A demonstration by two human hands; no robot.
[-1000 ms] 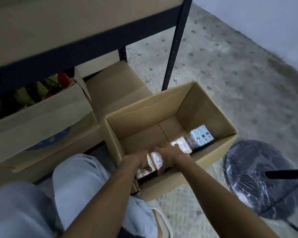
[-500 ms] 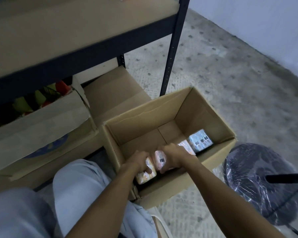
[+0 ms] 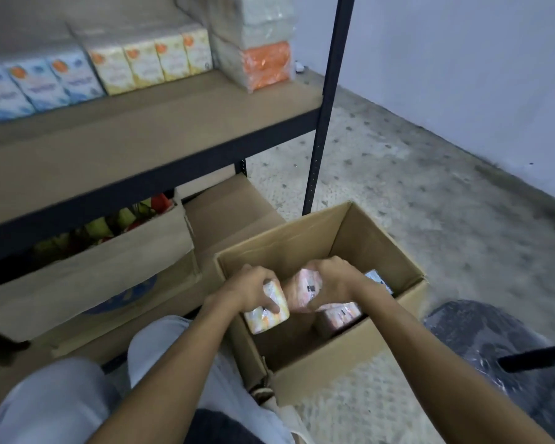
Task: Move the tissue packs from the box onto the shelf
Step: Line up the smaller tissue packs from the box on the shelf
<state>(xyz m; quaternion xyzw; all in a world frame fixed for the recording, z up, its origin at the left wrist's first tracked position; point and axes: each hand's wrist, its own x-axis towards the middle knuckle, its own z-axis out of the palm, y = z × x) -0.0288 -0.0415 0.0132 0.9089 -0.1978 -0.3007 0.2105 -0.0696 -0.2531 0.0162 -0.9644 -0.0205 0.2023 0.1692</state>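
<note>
Over the cardboard box [image 3: 327, 357] | left hand [image 3: 253, 290]: fingers curled round a yellow tissue pack [image 3: 269, 317] | right hand [image 3: 334, 283]: fingers curled round a pink tissue pack [image 3: 303, 290], both near rim height | further packs [image 3: 340, 315] lie inside | step, likely: lifting a pair out | next: raise both to the shelf [image 3: 173, 123], set beside the standing rows [image 3: 151, 64].

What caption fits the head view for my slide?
Left hand holds a yellow tissue pack, right hand a pink tissue pack, at the cardboard box below the shelf.
</note>
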